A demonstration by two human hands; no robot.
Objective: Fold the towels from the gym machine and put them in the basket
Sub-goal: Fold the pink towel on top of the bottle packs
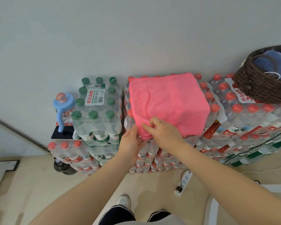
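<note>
Okay, scene state:
towel: pink towel (169, 103), fuzzy microfibre, folded to a rough rectangle, stitched "YOGA FITNESS" lettering and a curved line near its left edge; lies flat on top of the red-capped bottle packs (243, 120), near corner hanging just over the front edge.
right hand: right hand (165, 133) on the towel's near corner, thumb and forefinger pressed together pinching the fabric, other fingers curled; gold ring (158, 123) on one finger.
left hand: left hand (131, 142) just beside and below that same corner, palm turned inward, fingers loosely together and touching the towel's lower edge; whether it actually grips the cloth — cannot tell.
basket: dark brown woven wicker basket (256, 85), round with an arched handle, sits on the red-capped packs at far right, well apart from the pink towel; blue towels (269, 60) folded inside.
support: shrink-wrapped clear plastic water bottles stacked in layers against a plain grey wall (120, 38).
left side: green-capped bottle pack (97, 109) with a white printed label, on top of the stack; beside it a light blue holder (63, 108) with a pink knob, standing on a dark flat slab.
floor: beige floor (39, 184), white power strip (184, 182) with black cable, white shoe (124, 201) at the bottom.
</note>
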